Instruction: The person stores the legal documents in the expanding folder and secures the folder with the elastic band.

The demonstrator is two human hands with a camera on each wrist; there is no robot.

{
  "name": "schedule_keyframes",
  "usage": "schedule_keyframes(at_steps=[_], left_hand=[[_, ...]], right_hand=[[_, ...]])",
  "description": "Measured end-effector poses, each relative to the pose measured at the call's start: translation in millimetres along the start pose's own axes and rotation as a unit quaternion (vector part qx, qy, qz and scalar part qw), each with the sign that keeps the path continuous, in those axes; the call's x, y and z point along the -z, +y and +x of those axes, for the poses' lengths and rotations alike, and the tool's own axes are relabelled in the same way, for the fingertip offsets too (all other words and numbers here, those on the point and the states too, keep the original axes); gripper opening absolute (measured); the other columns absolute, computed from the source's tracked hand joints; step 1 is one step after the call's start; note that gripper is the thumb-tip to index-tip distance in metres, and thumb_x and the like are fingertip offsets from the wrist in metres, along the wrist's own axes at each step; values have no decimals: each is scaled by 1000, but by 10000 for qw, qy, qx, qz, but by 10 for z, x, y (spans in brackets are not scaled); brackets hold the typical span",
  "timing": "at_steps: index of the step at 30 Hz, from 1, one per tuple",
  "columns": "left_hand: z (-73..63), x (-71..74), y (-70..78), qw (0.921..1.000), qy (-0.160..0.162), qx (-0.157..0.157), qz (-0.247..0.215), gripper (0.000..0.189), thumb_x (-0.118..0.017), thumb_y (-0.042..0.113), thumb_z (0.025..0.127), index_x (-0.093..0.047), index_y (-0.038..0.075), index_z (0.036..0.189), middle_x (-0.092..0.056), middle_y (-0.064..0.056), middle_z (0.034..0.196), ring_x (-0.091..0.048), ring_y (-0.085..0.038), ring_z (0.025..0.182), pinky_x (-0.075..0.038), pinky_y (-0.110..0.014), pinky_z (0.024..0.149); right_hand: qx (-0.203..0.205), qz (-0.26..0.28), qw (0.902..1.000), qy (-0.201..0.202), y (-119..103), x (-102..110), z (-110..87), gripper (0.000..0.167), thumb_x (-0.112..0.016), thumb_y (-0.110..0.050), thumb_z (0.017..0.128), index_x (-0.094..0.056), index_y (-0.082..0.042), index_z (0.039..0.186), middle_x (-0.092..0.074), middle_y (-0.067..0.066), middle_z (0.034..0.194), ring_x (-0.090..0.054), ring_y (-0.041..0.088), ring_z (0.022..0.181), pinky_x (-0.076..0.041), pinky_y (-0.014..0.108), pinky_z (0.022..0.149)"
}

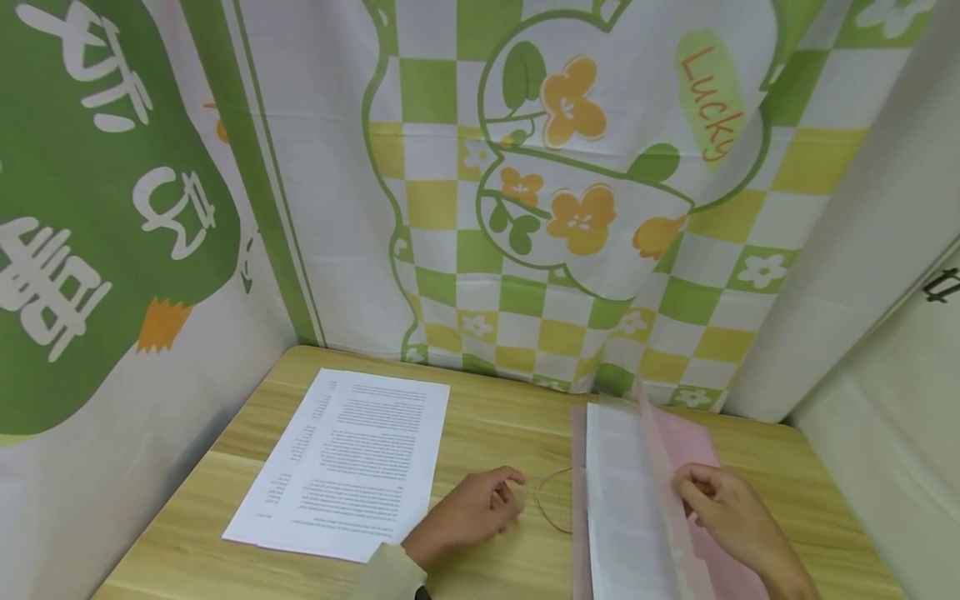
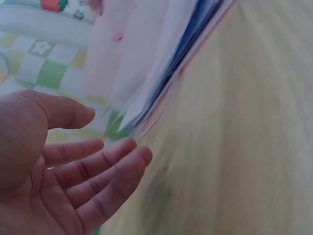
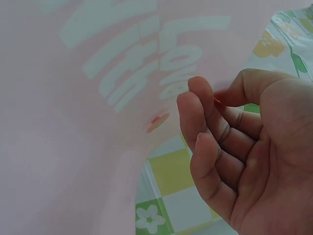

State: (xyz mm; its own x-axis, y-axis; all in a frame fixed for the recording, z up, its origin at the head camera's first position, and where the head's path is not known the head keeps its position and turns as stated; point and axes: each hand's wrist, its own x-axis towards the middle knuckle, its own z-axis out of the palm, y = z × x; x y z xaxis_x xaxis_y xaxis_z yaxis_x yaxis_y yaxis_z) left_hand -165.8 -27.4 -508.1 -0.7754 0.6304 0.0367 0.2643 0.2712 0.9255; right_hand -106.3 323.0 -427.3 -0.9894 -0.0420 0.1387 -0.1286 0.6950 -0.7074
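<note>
On the right side of the table lies a pink folder [image 1: 701, 442] with white sheets [image 1: 618, 500] inside, its cover raised. My right hand [image 1: 723, 508] pinches the cover near its edge between thumb and fingers. A small round button [image 3: 157, 122] and pale lettering show on the cover in the right wrist view, beside the right hand [image 3: 234, 142]. My left hand [image 1: 472, 508] is held over the table left of the folder, fingers loosely bent and holding nothing. Close to its fingertips, a thin string loop [image 1: 553, 527] extends from the folder's left edge.
Printed sheets [image 1: 367, 467] lie overlapped on the left of the wooden table [image 1: 510, 408]. A patterned curtain [image 1: 442, 208] hangs along the back, with more cloth at both sides.
</note>
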Motion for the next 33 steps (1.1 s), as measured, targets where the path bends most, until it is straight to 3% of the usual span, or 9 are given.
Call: schedule_keyframes(at_steps=[5,12,17,21,27,33], left_hand=[[-188,325,40,9888,726,16,1303,39,-61,23,104,-60,4,138,-70,1,102,-65,-4,78,-54,-27,67],[-464,702,-47,9612,1400,192,2368,29,-67,19,101,-68,4,125,-68,-1,98,-62,-11,80,-51,-30,64],[-653,854,-127,9330,1857,585,3027,26,-74,19,95,-71,7,118,-64,1,94,-59,-13,79,-49,-32,64],[-806,990,-176,9101,2179,893,3409,31,-78,19,92,-71,7,119,-64,-5,102,-62,-19,89,-53,-38,72],[-1072,1218,-226,8809,2350,1458,3841,56,-78,27,92,-59,-6,134,-57,-24,119,-55,-41,107,-51,-55,85],[-1297,1364,-302,8651,2301,1929,4019,82,-78,43,90,-47,-17,138,-48,-39,124,-49,-52,111,-46,-63,85]], right_hand=[[4,34,10000,3,15,-10,-8,16,-61,-13,104,-68,-10,90,-55,-6,68,-58,14,64,-51,26,59],[98,73,9999,83,28,-29,-3,16,-61,-11,103,-69,-11,89,-56,-7,67,-58,14,63,-51,26,58],[102,48,9999,101,42,-39,-4,17,-62,-10,103,-68,-11,88,-56,-7,67,-57,13,62,-50,26,58],[62,37,10000,69,49,-39,-5,17,-61,-12,103,-68,-11,88,-56,-7,67,-57,13,63,-50,26,59],[102,34,9999,42,31,-29,-3,16,-61,-12,103,-67,-12,88,-55,-7,67,-57,13,62,-50,26,58],[-58,101,9999,-52,11,-29,5,18,-61,-12,104,-67,-10,87,-56,-5,68,-58,14,64,-51,27,60]])
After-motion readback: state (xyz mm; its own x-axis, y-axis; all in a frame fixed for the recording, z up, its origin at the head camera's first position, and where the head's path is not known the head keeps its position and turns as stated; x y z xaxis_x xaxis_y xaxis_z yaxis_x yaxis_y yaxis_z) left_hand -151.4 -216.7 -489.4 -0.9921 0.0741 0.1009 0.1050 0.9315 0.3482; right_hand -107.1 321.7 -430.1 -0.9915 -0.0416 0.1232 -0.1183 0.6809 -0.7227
